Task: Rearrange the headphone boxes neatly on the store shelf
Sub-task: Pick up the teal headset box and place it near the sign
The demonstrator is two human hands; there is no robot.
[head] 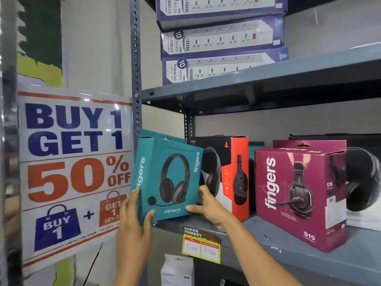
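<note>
A teal headphone box [171, 174] stands at the left end of the grey shelf [288, 244], tilted a little. My left hand [134, 215] grips its lower left corner and my right hand [206, 205] holds its lower right edge. To its right stand a black and red headphone box [233, 176] and a maroon headphone box [299, 195] set at an angle near the shelf's front edge. A black and white headphone box [362, 182] stands behind the maroon one. Another teal box [255, 144] is mostly hidden behind.
Stacked power strip boxes [222, 38] lie on the shelf above. A large sale poster [74, 172] hangs to the left of the slotted grey upright [136, 69]. A yellow price tag [201, 246] is fixed to the shelf's front edge. A white box [177, 269] sits below.
</note>
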